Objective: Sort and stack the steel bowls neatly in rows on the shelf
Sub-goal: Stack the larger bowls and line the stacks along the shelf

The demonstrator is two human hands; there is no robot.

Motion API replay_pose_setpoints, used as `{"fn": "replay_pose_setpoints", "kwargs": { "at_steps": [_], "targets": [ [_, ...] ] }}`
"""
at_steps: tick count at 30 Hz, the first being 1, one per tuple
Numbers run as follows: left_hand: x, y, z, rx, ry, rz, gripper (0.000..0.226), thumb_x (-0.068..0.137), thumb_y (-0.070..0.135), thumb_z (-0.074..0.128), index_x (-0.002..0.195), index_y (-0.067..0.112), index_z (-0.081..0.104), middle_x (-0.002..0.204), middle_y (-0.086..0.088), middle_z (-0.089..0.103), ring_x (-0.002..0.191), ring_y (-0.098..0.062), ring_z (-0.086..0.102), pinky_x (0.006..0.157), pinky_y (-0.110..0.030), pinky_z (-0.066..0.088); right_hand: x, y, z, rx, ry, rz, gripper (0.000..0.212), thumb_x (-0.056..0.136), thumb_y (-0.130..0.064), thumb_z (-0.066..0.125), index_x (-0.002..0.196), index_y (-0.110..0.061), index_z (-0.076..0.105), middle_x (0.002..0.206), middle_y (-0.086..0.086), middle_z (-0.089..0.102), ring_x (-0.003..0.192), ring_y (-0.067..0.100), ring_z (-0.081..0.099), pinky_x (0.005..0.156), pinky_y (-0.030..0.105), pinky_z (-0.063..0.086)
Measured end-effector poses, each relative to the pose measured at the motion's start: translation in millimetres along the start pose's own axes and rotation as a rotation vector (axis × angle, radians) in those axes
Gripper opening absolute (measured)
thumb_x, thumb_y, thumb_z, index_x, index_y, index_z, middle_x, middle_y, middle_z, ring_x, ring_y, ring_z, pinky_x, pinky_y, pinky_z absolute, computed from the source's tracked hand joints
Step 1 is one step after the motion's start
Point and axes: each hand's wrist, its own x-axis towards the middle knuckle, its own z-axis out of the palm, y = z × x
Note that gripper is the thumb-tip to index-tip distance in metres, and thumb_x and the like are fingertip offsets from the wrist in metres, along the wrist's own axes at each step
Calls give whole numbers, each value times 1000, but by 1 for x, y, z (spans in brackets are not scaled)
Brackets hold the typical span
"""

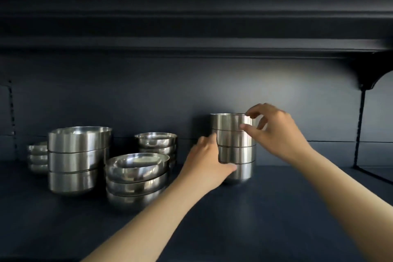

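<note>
Dark navy shelf filling most of the view, matching back panel behind, another dark board overhead. Black bracket up at 2 o'clock.

Biggest stack of straight-sided bowls at 9 o'clock, three high. Just right of it and nearer, at 8 o'clock, a stack of wide shallow bowls, three visible, top one catching the light. Behind that, a smaller shallow stack against the back panel. Far left at 9 o'clock, mostly hidden behind the big stack, a little pile of tiny bowls, count hard to call.

Dead centre, slightly toward 3 o'clock: tall narrow stack, four cup-like bowls nested, standing upright on the shelf near the back.

Left hand wrapped round the lower half of that tall stack from the 9 o'clock side, thumb across the front near the bottom bowl, grip closed on it. Right hand up at the top bowl, thumb and forefinger pinching its rim from the 3 o'clock side, other fingers curled loose.
</note>
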Motion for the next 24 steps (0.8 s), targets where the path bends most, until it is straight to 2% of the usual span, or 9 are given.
{"fn": "replay_pose_setpoints", "kwargs": {
  "at_steps": [2,4,6,8,11,15,19,24],
  "targets": [
    [30,2,20,66,-182,-145,109,75,45,72,149,12,-1,154,-9,19,137,-27,29,106,-33,31,10,27,1,-38,-10,100,52,74,-49,71,116,-22,55,113,-2,56,85,18,60,76,31,47],
    [54,-5,35,90,-260,-257,122,71,46,76,147,7,-11,155,-13,18,138,-29,29,106,-33,32,17,48,10,13,-65,187,73,68,-60,70,127,-24,44,123,0,47,96,19,56,82,33,45],
    [68,-18,48,28,-287,-316,131,66,45,80,147,8,-16,154,-12,22,137,-27,30,107,-33,32,21,58,24,171,-116,249,86,61,-68,68,131,-28,37,125,-2,40,98,14,52,85,31,44],
    [73,-36,60,-184,-289,-328,135,58,40,86,149,18,-12,152,-3,29,136,-22,32,111,-35,30,24,62,40,327,-168,300,89,58,-71,66,132,-32,35,123,-4,41,97,9,52,88,29,43],
    [66,-57,73,-445,-279,-294,136,49,35,89,149,29,-3,146,9,37,132,-12,35,112,-33,29,24,67,59,464,-172,306,77,65,-67,67,129,-38,35,119,-6,46,105,11,50,89,26,40],
    [60,-66,87,-528,-300,-276,142,42,39,89,148,34,-5,145,15,33,132,-9,32,113,-35,27,21,72,64,513,-171,284,87,62,-70,67,134,-41,28,113,-14,44,105,8,48,87,24,37],
    [59,-64,94,-583,-289,-270,143,45,33,90,146,37,-11,147,15,29,134,-10,29,114,-39,26,18,74,64,576,-194,302,108,51,-76,65,141,-45,15,104,-35,36,100,-3,46,80,13,35],
    [57,-62,97,-609,-272,-293,143,50,27,90,145,37,-17,148,15,29,135,-12,30,114,-39,27,17,82,69,668,-241,377,120,44,-79,69,142,-48,9,129,-17,35,122,4,40,93,23,30]
  ]
}}
